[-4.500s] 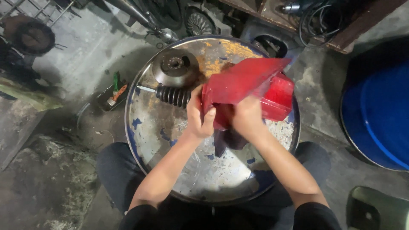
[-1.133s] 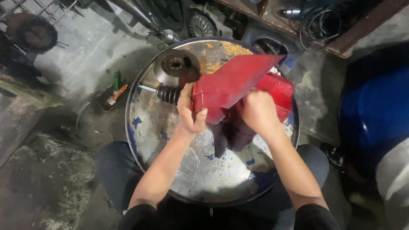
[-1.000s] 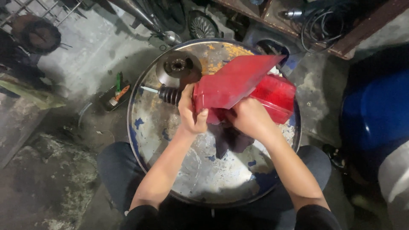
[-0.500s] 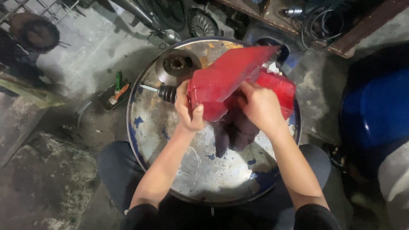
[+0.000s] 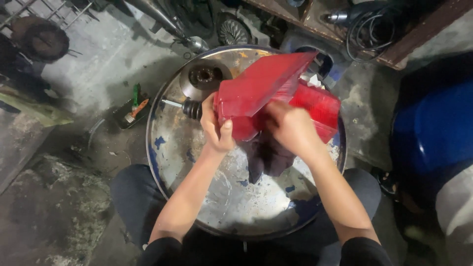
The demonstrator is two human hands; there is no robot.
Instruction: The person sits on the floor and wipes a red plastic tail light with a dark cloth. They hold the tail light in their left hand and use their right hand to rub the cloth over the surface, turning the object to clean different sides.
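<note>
Head camera: you hold a red plastic cover (image 5: 261, 86) above a round metal drum top (image 5: 197, 187).

Your left hand (image 5: 217, 130) grips the cover's near-left edge, thumb wrapped over it. Your right hand (image 5: 290, 128) presses a dark rag (image 5: 268, 157) against its underside, fingers curled around the cloth. A metal disc part (image 5: 204, 79) lies on the drum beyond your left hand.
</note>
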